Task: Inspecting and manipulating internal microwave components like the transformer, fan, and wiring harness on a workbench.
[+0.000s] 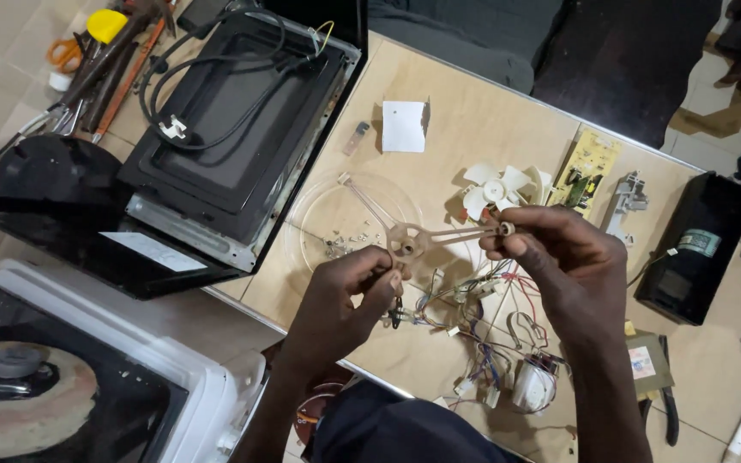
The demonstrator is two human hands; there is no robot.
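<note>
Above the board's near edge, the left hand [349,287] is pinching one arm of the three-armed roller ring [409,242] while the right hand [551,257] is gripping another arm's wheel end, best held lightly and level.

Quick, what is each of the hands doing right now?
Left hand: closed, pinching one arm of the three-armed roller ring.
Right hand: closed, gripping another arm of that ring at its roller tip.

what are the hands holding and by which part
Both hold a clear three-armed roller ring: the right hand pinches the wheel at one arm's tip, the left hand has its grip near the hub, on another arm.
</note>
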